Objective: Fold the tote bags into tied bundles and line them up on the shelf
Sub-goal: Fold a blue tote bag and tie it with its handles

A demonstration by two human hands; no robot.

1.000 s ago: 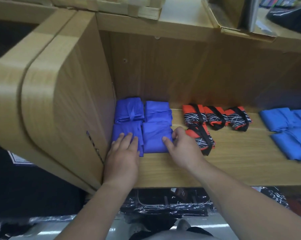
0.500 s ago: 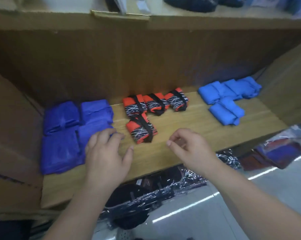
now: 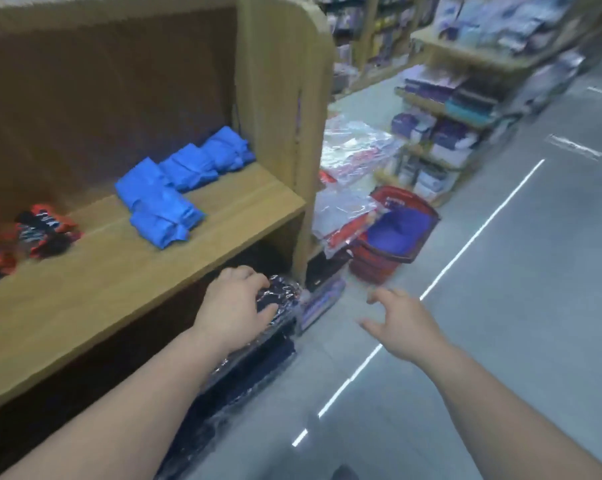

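Hands apart: left hand (image 3: 232,306) perhaps touching blurred wrapped packs (image 3: 282,293); right hand (image 3: 405,325) spread, empty.

Bundles (image 3: 175,188) lie on the shelf (image 3: 119,278) — wrapped packs (image 3: 254,368) beneath it, a basket (image 3: 372,268) right of it.

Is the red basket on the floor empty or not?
Not empty: the red basket holds purple fabric. Whether that fabric is folded or loose, cannot tell.

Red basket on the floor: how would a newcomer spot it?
Start at the wooden shelf unit's tall end panel. On the floor just past it, beside plastic-wrapped packs, stands the red basket. Only it is a rigid container, holding purple fabric.
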